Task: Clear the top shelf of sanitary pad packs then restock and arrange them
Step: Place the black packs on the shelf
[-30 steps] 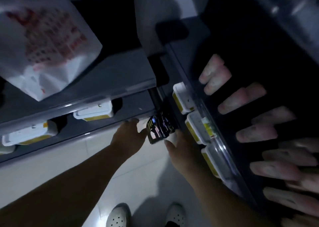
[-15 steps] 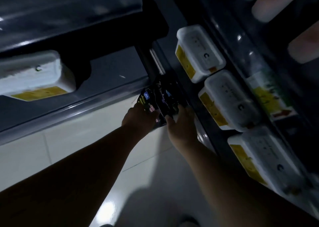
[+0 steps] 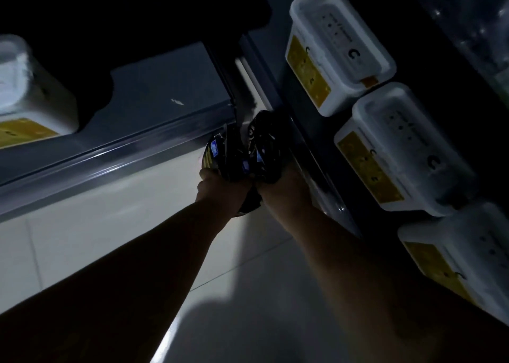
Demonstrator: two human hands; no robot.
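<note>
While you look down into the dim corner where the two shelves meet, both of your hands are up at that corner with the pad packs (image 3: 261, 147) between them. Your left hand (image 3: 220, 186) has its fingers curled round the left side of the bundle, and your right hand (image 3: 278, 189) grips the right side. The two hands touch each other below it. The packs are dark and glossy, with small blue label patches and a yellow-striped patch on the left one (how many packs are in the bundle, I cannot tell, as the light is poor). A dark bit of wrapper shows under your hands as well.

The bundle sits just off the right end of the left shelf (image 3: 110, 158), touching or almost touching its shiny front edge, and just beside the front rail of the right shelf (image 3: 300, 120). Whether the packs rest on either shelf or hang free in your grip, I cannot tell.

On the right shelf three white tubs (image 3: 399, 147) with yellow labels stand in a row along the front edge, close beside one another. One more white tub (image 3: 30, 100) stands near the left end of the left shelf, well apart from the packs. Pale floor tiles (image 3: 110, 238) show below your forearms.
</note>
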